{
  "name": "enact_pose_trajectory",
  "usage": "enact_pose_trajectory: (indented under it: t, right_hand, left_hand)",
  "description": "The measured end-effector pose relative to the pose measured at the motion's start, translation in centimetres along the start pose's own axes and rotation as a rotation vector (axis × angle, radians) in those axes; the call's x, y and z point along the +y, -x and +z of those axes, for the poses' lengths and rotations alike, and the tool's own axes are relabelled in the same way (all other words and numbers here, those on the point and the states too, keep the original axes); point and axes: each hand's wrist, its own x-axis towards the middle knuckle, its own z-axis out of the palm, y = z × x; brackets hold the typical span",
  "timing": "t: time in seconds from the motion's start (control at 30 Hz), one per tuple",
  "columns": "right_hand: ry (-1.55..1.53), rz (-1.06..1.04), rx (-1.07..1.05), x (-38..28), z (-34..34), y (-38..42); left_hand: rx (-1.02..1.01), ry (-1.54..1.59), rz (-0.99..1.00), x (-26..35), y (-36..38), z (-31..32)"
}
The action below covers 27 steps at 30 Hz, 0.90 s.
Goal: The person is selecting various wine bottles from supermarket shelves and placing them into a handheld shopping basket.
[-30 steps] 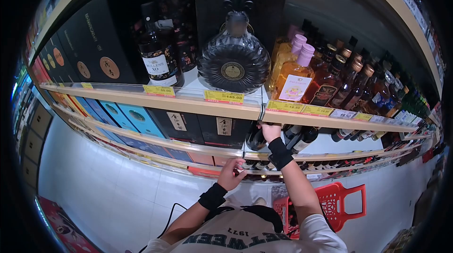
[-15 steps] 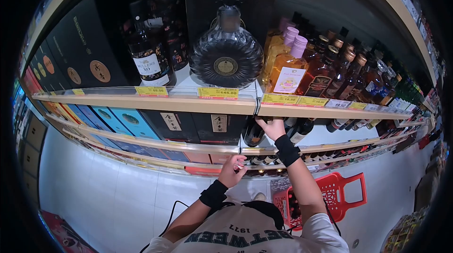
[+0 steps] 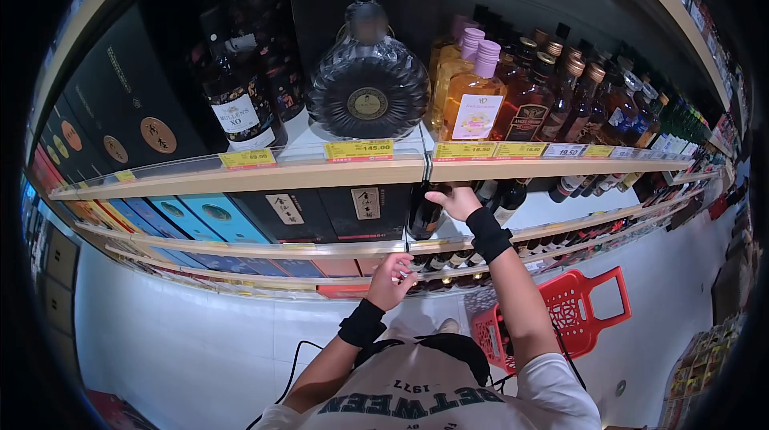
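My right hand (image 3: 460, 204) reaches in under the wooden edge of the upper shelf, its thumb stretched out to the left and its other fingertips hidden. Just left of the thumb stands a dark bottle (image 3: 424, 218), upright on the lower shelf. On the hand's other side is a dark bottle with a pale label (image 3: 509, 199). Lower down, my left hand (image 3: 390, 281) hovers in front of the shelf edges, fingers loosely bent and apart, nothing in them. Both wrists wear black bands.
Above are a large round glass decanter (image 3: 368, 89), a pink-capped bottle (image 3: 473, 101) and several darker bottles, with price tags (image 3: 358, 149) along the edge. Black gift boxes (image 3: 364, 212) fill the lower left. A red shopping basket (image 3: 573, 310) with bottles stands by my right arm.
The view has shifted slightly, so the upper shelf sits further left. My right hand stays by the dark bottles, its thumb more spread. The left hand's fingers have loosened a little.
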Motion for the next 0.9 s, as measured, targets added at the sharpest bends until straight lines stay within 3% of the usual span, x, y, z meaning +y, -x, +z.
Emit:
enact_pose_trajectory:
  t: [0.27,0.37,0.5,0.53,0.63,0.67,0.7,0.77,0.83,0.9]
  right_hand:
    - [0.183,-0.015,-0.002,-1.2,-0.2,0.3]
    - [0.107,-0.057,0.008,-0.1,0.2,0.1]
    - [0.162,-0.136,0.052,-0.2,0.4,0.2]
    - [0.158,0.037,-0.015,-0.6,0.2,0.0]
    - [0.118,0.062,-0.040,-0.8,-1.0,1.0]
    - [-0.024,-0.075,0.055,-0.4,-1.2,1.7]
    - [-0.098,-0.079,0.091,-0.5,-1.7,2.5]
    - [-0.287,0.060,0.160,-0.6,-2.8,5.0]
    - [-0.270,0.042,0.138,-0.1,-4.2,7.7]
    - [-0.424,0.192,0.103,0.3,-5.5,11.8]
  left_hand:
    - [-0.029,0.117,-0.011,-0.3,0.2,1.6]
    - [-0.045,0.019,0.039,0.6,0.4,2.1]
    - [-0.040,0.111,0.047,0.4,0.8,2.8]
    - [-0.044,0.072,0.059,0.9,0.9,2.9]
    - [-0.058,0.028,0.052,0.6,0.8,2.9]
    - [-0.064,0.030,0.043,0.1,0.7,3.1]
    - [-0.025,0.072,0.061,-0.4,0.5,3.5]
    - [0.051,0.160,0.086,-1.2,0.5,4.4]
    - [0.105,0.208,0.075,-0.6,0.9,5.2]
    - [0.130,0.362,0.035,-0.3,1.2,5.9]
